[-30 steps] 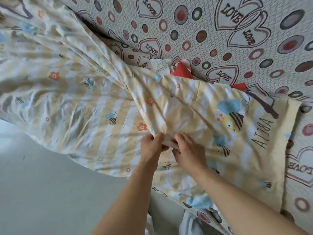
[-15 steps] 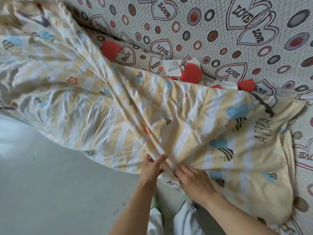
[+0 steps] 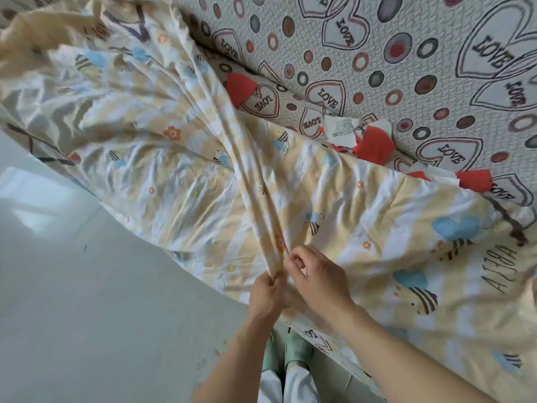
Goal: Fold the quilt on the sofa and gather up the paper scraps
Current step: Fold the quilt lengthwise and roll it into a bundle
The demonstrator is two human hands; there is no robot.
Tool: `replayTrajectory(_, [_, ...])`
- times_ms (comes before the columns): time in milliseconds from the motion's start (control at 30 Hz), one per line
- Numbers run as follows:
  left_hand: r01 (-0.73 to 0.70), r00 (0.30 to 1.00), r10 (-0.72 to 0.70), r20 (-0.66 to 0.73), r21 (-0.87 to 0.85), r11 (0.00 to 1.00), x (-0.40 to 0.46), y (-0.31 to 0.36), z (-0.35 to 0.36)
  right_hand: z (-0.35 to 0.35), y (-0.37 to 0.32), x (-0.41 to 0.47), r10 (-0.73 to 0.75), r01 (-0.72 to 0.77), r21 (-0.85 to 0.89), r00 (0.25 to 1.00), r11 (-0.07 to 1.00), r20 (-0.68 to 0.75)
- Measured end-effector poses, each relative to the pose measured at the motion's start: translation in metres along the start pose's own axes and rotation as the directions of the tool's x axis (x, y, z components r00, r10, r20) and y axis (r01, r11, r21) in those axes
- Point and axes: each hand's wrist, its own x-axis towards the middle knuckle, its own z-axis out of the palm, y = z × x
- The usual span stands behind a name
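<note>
A yellow-and-white striped quilt (image 3: 363, 216) printed with bees lies spread over the sofa seat and hangs off its front edge. A bunched ridge of the quilt runs from the upper middle down to my hands. My left hand (image 3: 266, 295) grips the low end of that ridge. Just to its right, my right hand (image 3: 316, 274) pinches the same fold with curled fingers. Behind the quilt, red and white paper scraps (image 3: 374, 144) lie along the crease under the backrest, with one red scrap (image 3: 239, 88) further left and another red piece (image 3: 473, 180) to the right.
The sofa backrest (image 3: 406, 39) wears a grey cover with LOVE hearts and circles. Pale grey floor (image 3: 87, 301) fills the lower left. My feet in green slippers (image 3: 290, 350) stand by the sofa's front edge.
Both hands have drawn the gathered fold of the quilt toward me and down. More of the seat crease shows, uncovering the red scrap on the left.
</note>
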Motion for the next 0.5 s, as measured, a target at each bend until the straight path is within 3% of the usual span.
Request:
replayTrajectory(167, [0.028,0.994,-0.026,0.111,-0.021,0.999,0.004,0.006,-0.017,0.007,-0.034,0.059,0.149,-0.156,0.05,0.982,0.987,0.112])
replayTrajectory(267, [0.034,0.99,-0.014,0.139,-0.143,0.989,0.008,0.012,-0.033,0.011,-0.04,0.077,0.275,-0.284,0.041,0.948,0.958,0.16])
replayTrajectory(400, [-0.059,0.998,0.047,-0.043,-0.325,0.944,0.019,0.03,-0.053,0.02,-0.045,0.082,0.245,-0.247,0.004,0.96,0.969,0.137])
replayTrajectory(500, [-0.133,0.989,0.09,-0.116,-0.448,0.884,0.032,0.051,-0.061,0.02,-0.053,0.079,0.134,-0.14,0.052,0.985,0.989,0.105])
